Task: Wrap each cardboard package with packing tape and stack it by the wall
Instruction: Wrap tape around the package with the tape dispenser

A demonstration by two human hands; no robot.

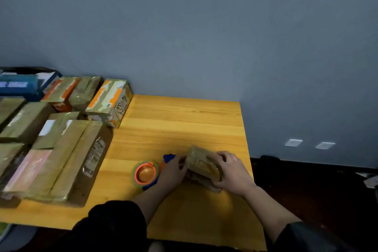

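A small cardboard package [201, 162], shiny with tape, rests on the wooden table [180, 127] near its right front. My right hand [232, 172] grips its right end. My left hand [173, 171] is closed on its left end. Just left of my left hand lies a tape dispenser [146, 174] with an orange hub, a blue handle and a yellowish clear roll. A pile of taped packages [59, 153] covers the table's left side, reaching back to the blue-grey wall [204, 37].
An orange-and-white taped box [110, 101] stands at the back of the pile by the wall. A blue box [19, 87] sits at the far left. Two white wall sockets [308, 144] are low on the right. Dark floor lies beyond the table's right edge.
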